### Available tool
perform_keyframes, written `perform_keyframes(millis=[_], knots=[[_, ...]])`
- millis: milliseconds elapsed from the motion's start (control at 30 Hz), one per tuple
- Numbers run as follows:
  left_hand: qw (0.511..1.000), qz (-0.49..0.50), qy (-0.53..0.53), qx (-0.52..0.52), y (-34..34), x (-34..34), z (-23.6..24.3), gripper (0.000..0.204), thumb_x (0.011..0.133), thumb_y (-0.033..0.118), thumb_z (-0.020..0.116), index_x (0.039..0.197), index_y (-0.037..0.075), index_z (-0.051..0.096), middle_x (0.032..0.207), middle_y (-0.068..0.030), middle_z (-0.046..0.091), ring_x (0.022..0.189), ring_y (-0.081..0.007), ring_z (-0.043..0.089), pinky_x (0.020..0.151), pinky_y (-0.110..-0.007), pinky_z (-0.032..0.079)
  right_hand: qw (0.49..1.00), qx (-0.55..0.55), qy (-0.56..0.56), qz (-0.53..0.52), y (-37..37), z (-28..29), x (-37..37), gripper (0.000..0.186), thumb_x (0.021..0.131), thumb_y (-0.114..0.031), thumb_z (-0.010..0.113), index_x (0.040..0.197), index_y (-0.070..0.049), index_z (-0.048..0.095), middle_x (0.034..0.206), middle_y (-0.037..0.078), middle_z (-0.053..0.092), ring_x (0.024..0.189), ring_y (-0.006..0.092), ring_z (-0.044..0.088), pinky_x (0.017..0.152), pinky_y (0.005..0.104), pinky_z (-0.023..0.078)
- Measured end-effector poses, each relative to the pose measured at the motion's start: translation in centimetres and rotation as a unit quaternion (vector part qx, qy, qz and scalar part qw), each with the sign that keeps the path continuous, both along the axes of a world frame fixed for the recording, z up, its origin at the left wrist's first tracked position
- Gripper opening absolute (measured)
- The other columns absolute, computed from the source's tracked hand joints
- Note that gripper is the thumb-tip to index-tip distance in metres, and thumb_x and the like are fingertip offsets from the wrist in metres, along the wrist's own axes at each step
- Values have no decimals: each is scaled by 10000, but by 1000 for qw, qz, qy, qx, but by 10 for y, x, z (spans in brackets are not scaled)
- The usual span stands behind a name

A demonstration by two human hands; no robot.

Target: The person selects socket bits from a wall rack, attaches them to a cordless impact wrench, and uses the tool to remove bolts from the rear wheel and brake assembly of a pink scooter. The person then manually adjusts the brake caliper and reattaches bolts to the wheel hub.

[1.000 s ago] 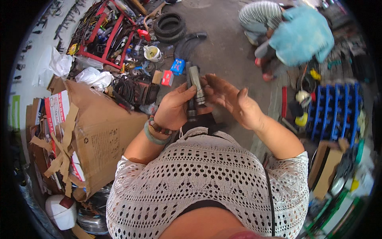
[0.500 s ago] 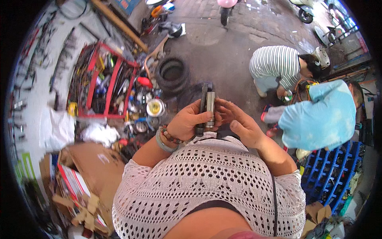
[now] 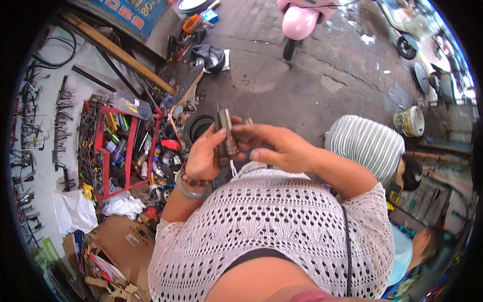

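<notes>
In front of my chest, my left hand (image 3: 202, 157) is wrapped round a silver metal cylinder (image 3: 226, 126) and a darker metal rod (image 3: 218, 121). The two lie side by side, roughly upright, with the thumb across them. My right hand (image 3: 282, 145) is just right of the cylinder, fingers stretched toward it and thumb apart. Its fingertips come close to the cylinder's side; whether they touch it I cannot tell. A beaded bracelet and a pale bangle circle my left wrist.
A red rack (image 3: 132, 151) of tools and bottles stands at left, beside tyres (image 3: 197, 128) and a cardboard box (image 3: 126, 239). A pink scooter (image 3: 300, 22) is ahead. A person in stripes (image 3: 365, 146) bends at right, near a bucket (image 3: 410, 122); another, in light blue (image 3: 400, 256), is lower right.
The view has swung, showing more floor and the scooter ahead. My hands, with the cylinder and rod, sit further left in the picture. The left hand keeps its hold.
</notes>
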State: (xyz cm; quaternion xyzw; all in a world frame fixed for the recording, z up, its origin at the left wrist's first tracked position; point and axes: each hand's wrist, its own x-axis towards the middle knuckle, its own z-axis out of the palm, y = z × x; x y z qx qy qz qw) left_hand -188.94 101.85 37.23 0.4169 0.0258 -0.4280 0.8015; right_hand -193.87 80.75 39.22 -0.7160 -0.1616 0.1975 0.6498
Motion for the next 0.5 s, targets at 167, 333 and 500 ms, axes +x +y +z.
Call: perform_keyframes(millis=[167,333,500], knots=[[998,63,15,-22,-24,155,-30,253,941,171,457,1166,61,489,1028,-124,610,887,-214,616,784,-370,513,999,-31,4,42,-31,-6,180,524,875,-300,575,1298,-37,413,1049,149,595,951,274,582,854,354,438],[996,73,-20,53,-62,346,-19,260,904,187,548,1133,72,506,952,-52,612,808,-162,606,678,-278,491,996,-73,-25,33,-61,0,368,544,869,-241,587,1331,-36,388,1103,137,586,1005,215,566,866,339,436],[1000,14,-7,4,-125,536,-3,247,906,194,552,1105,60,494,928,-102,628,836,-188,620,661,-286,502,997,60,41,-29,-109,-17,530,548,883,-191,566,1363,-60,336,1136,115,566,1007,186,574,865,321,447]])
